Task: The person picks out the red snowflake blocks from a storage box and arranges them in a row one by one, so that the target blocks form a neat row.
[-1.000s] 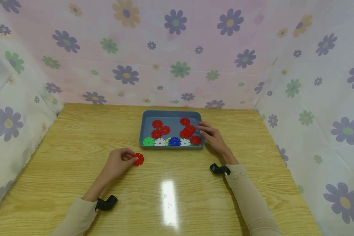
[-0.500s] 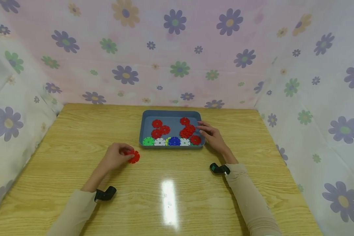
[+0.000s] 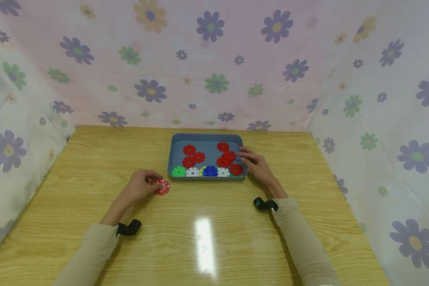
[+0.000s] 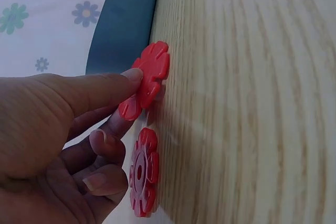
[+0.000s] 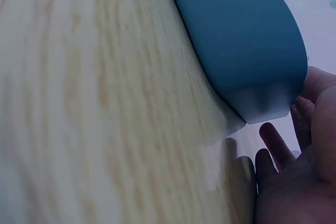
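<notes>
My left hand pinches a red notched building disc between thumb and finger, close over the wooden table in front of the tray's left corner. Below its curled lower fingers shows a second red disc with a centre hole, close to the table surface. My right hand is at the right side of the blue-grey tray, its relaxed fingers right at the rim, with nothing pinched. Inside the tray lie several red discs, with a green disc, white ones and a blue disc along the near wall.
The wooden table has a glossy top with a bright reflection in front of the tray. Flower-printed cloth stands behind it and on both sides. Each wrist wears a small black camera.
My left hand has drawn slightly left and away from me with the pinched disc, whose face now catches the light. The right hand stays at the tray's rim.
</notes>
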A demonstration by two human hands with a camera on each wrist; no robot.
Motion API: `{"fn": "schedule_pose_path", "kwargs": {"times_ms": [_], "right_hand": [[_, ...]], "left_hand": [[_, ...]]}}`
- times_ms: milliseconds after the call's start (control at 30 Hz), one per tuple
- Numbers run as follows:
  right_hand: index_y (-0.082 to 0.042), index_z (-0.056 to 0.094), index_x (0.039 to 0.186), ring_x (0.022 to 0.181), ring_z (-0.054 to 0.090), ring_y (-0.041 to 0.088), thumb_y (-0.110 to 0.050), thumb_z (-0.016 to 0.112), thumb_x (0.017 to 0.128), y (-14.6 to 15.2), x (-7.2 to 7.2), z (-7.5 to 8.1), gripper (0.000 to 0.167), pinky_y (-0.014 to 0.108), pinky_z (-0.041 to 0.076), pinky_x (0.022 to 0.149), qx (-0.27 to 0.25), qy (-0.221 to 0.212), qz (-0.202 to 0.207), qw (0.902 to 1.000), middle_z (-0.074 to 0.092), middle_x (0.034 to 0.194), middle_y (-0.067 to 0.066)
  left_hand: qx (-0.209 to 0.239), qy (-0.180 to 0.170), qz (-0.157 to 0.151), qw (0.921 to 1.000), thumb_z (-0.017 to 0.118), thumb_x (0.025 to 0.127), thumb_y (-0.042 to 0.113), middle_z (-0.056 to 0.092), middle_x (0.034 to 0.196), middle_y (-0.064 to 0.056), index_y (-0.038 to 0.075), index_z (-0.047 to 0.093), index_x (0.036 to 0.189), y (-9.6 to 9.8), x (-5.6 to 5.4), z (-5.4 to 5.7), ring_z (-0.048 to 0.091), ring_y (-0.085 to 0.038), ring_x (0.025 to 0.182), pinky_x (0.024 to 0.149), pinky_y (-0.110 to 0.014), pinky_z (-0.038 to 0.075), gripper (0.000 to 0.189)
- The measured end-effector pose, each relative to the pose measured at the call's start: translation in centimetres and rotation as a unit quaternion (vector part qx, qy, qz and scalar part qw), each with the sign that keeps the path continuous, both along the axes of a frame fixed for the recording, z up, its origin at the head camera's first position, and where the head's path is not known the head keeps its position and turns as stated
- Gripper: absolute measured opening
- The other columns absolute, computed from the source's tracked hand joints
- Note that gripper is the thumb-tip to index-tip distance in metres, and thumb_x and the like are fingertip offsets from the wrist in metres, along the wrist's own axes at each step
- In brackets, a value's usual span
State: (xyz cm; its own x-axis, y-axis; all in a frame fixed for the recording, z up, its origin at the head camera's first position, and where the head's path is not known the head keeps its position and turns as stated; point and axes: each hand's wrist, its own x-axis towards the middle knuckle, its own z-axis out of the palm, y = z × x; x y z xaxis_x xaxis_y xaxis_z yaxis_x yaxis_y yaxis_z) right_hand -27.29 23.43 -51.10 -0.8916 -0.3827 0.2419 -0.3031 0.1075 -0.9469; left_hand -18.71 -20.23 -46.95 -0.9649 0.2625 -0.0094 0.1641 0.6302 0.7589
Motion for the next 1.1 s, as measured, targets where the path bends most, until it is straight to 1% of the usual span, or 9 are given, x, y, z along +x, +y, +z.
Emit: {"fn": "schedule_pose_path", "kwargs": {"times_ms": [200, 267, 433, 533, 767, 933, 1100], "right_hand": [[0.014, 0.06, 0.131, 0.15, 0.032, 0.034, -0.001, 0.052, 0.105, 0.0, -0.1, -0.1, 0.031, 0.015, 0.044, 0.104, 0.002, -0.003, -0.003, 1.0, 0.041, 0.158, 0.022], [0.014, 0.06, 0.131, 0.149, 0.033, 0.033, -0.002, 0.052, 0.105, 0.0, -0.1, -0.1, 0.031, 0.015, 0.044, 0.104, 0.004, -0.004, -0.004, 1.0, 0.041, 0.158, 0.022], [0.015, 0.06, 0.132, 0.149, 0.033, 0.033, -0.001, 0.052, 0.105, -0.1, -0.1, -0.1, 0.032, 0.015, 0.043, 0.105, 0.006, -0.004, -0.004, 1.0, 0.04, 0.158, 0.022], [0.015, 0.059, 0.132, 0.15, 0.032, 0.034, -0.001, 0.051, 0.105, 0.0, -0.1, -0.1, 0.032, 0.014, 0.043, 0.105, 0.006, -0.003, -0.003, 1.0, 0.04, 0.158, 0.022], [0.015, 0.06, 0.131, 0.149, 0.033, 0.035, -0.001, 0.051, 0.105, 0.0, -0.1, -0.1, 0.032, 0.014, 0.043, 0.104, 0.006, -0.003, -0.004, 1.0, 0.04, 0.158, 0.022], [0.013, 0.06, 0.132, 0.149, 0.033, 0.033, -0.002, 0.051, 0.106, 0.0, 0.0, -0.1, 0.032, 0.014, 0.043, 0.104, 0.007, -0.011, -0.008, 0.9999, 0.04, 0.159, 0.02], [0.014, 0.06, 0.131, 0.149, 0.032, 0.035, 0.0, 0.051, 0.105, 0.0, -0.1, -0.1, 0.031, 0.013, 0.043, 0.104, 0.005, -0.01, -0.008, 0.9999, 0.04, 0.158, 0.022]], "left_hand": [[0.0, -0.012, -0.023, 0.9996, 0.079, 0.088, 0.008, 0.073, 0.089, -0.011, -0.005, 0.075, 0.104, -0.4, -0.8, -0.2, 0.056, -0.015, 0.071, 0.061, -0.025, 0.045, 0.021], [-0.002, -0.015, -0.031, 0.9994, 0.08, 0.087, 0.009, 0.073, 0.088, -0.012, -0.005, 0.075, 0.103, -0.5, -1.0, -0.1, 0.055, -0.015, 0.071, 0.06, -0.025, 0.045, 0.022], [-0.02, -0.025, -0.042, 0.9986, 0.082, 0.086, 0.012, 0.074, 0.091, -0.011, -0.003, 0.076, 0.101, -0.8, -1.3, 0.2, 0.058, -0.014, 0.074, 0.064, -0.026, 0.048, 0.023], [-0.024, -0.03, -0.049, 0.9981, 0.083, 0.086, 0.014, 0.074, 0.093, -0.011, -0.001, 0.076, 0.1, -1.0, -1.4, 0.2, 0.059, -0.014, 0.076, 0.066, -0.027, 0.049, 0.023], [-0.015, -0.035, -0.049, 0.9981, 0.083, 0.086, 0.014, 0.073, 0.093, -0.012, -0.002, 0.075, 0.101, -1.0, -1.4, 0.2, 0.06, -0.015, 0.077, 0.066, -0.026, 0.049, 0.023], [-0.01, -0.03, -0.05, 0.9983, 0.083, 0.085, 0.012, 0.073, 0.093, -0.012, -0.002, 0.075, 0.102, -1.0, -1.5, 0.0, 0.061, -0.016, 0.078, 0.067, -0.026, 0.049, 0.023], [-0.01, -0.028, -0.049, 0.9983, 0.083, 0.086, 0.013, 0.073, 0.094, -0.012, -0.002, 0.074, 0.102, -1.1, -1.5, -0.2, 0.06, -0.016, 0.079, 0.067, -0.026, 0.048, 0.024]]}}
